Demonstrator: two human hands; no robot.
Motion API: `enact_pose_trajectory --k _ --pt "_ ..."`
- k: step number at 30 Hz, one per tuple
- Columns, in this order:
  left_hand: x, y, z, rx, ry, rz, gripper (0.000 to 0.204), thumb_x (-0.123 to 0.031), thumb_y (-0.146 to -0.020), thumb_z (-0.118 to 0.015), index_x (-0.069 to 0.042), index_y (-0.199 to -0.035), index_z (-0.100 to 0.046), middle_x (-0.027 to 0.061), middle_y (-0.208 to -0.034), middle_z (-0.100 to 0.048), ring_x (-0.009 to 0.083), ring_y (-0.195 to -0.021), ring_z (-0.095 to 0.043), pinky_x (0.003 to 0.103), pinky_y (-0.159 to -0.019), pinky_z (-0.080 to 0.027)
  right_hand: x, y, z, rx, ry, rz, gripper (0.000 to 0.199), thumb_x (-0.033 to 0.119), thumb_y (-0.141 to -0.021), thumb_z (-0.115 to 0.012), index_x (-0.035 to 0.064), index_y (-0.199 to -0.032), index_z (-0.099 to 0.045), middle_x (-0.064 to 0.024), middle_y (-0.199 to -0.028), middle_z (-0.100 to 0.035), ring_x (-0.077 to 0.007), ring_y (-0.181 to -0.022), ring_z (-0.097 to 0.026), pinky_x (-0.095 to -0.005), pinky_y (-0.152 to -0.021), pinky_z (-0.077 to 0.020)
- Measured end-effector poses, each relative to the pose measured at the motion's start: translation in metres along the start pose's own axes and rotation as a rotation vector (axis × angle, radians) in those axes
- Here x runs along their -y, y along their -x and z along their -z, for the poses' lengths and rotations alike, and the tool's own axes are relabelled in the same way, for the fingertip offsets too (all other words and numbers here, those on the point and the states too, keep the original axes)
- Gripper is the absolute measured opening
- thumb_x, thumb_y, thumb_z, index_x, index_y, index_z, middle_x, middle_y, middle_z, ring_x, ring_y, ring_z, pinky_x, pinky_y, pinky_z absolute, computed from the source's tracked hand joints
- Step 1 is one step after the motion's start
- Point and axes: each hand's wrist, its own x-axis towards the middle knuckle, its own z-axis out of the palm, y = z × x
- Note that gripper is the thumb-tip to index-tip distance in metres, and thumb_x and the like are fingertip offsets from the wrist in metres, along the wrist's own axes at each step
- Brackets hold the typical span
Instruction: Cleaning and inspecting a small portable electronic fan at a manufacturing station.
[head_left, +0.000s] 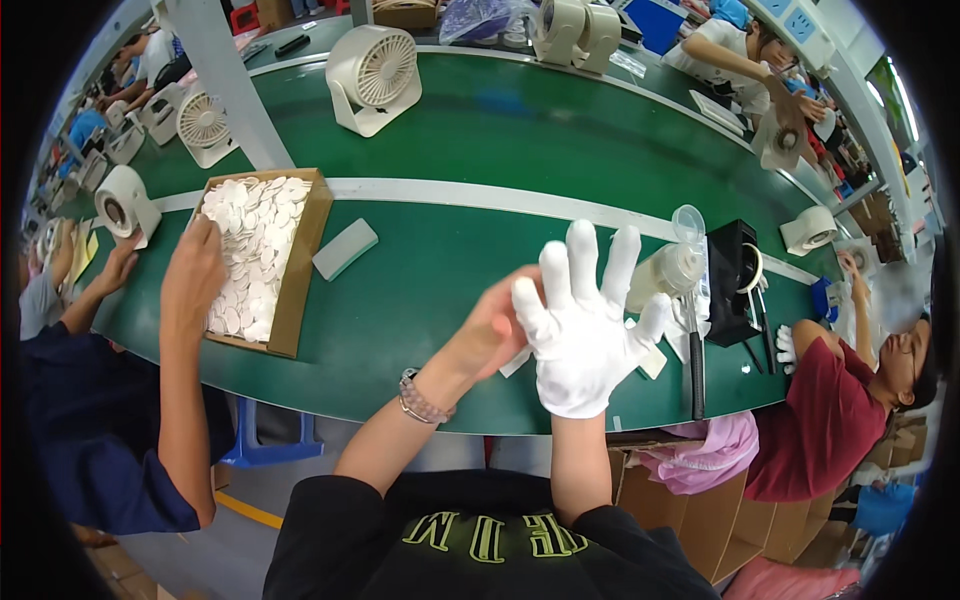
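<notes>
My right hand [583,335] wears a white fabric glove, raised with its palm facing me and its fingers spread apart. My left hand [497,325] is bare, with a beaded bracelet [427,402] at the wrist. It closes against the little-finger side of the glove, and some of its fingertips are hidden behind the glove. Just right of the gloved hand stand a clear plastic jar [668,275] and a tool with a black handle [697,375]. Small pale pieces [652,362] lie on the green table [420,280] below and behind the glove.
At left, a co-worker's hand [195,265] reaches into a cardboard box [310,265] of white discs. A pale block [346,249] lies beside it. A black holder [733,285] with a tape roll stands right. White fans [372,80] stand at the far side. Another person [830,410] sits right.
</notes>
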Motion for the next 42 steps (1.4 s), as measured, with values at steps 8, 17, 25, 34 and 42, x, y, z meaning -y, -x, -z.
enact_pose_trajectory --k 8,17,25,34,42 --pt "-0.011 -0.004 0.022 -0.042 -0.071 0.001 0.049 -0.028 -0.077 -0.073 0.000 -0.112 -0.055 0.0068 -0.101 -0.060 0.0151 -0.097 -0.056 0.031 -0.087 -0.045 -0.006 -0.006 -0.003 -0.107 -0.027 0.123 0.061 0.040 -0.084 -0.054 0.0212 -0.139 -0.035 -0.0135 -0.150 -0.011 -0.0367 -0.138 -0.010 -0.0646 -0.106 -0.0078" --pt "-0.008 -0.004 0.017 0.068 -0.376 -0.076 0.025 -0.005 -0.076 -0.071 0.000 -0.096 -0.057 0.0037 -0.091 -0.059 0.0118 -0.089 -0.057 0.028 -0.079 -0.047 -0.004 -0.002 -0.007 -0.165 0.033 0.103 0.062 0.036 -0.083 -0.057 0.0205 -0.139 -0.034 -0.0129 -0.150 -0.011 -0.0348 -0.138 -0.008 -0.0673 -0.103 -0.0132" --pt "-0.003 -0.005 -0.002 0.016 -0.446 0.154 0.043 0.000 -0.073 -0.071 -0.002 -0.109 -0.048 0.0051 -0.100 -0.057 0.0130 -0.095 -0.056 0.028 -0.081 -0.047 -0.004 0.000 -0.010 -0.109 0.454 0.228 0.064 0.040 -0.083 -0.056 0.0212 -0.140 -0.032 -0.0121 -0.151 -0.008 -0.0346 -0.138 -0.007 -0.0629 -0.105 -0.0151" --pt "-0.018 -0.005 0.008 -0.215 -0.055 0.082 0.039 -0.014 -0.081 -0.068 0.003 -0.113 -0.054 0.0088 -0.098 -0.061 0.0128 -0.090 -0.058 0.028 -0.080 -0.047 -0.014 0.014 0.001 -0.078 0.461 0.041 0.068 0.040 -0.083 -0.057 0.0212 -0.142 -0.028 -0.0118 -0.151 -0.004 -0.0366 -0.138 -0.007 -0.0637 -0.104 -0.0157" --pt "-0.011 -0.005 0.001 -0.172 -0.267 0.124 0.022 -0.019 -0.083 -0.066 0.003 -0.087 -0.065 0.0060 -0.081 -0.061 0.0095 -0.075 -0.056 0.025 -0.070 -0.046 -0.012 0.016 -0.004 -0.158 0.500 0.092 0.076 0.040 -0.081 -0.061 0.0255 -0.144 -0.021 -0.0059 -0.152 -0.002 -0.0372 -0.138 -0.008 -0.0515 -0.108 -0.0187"
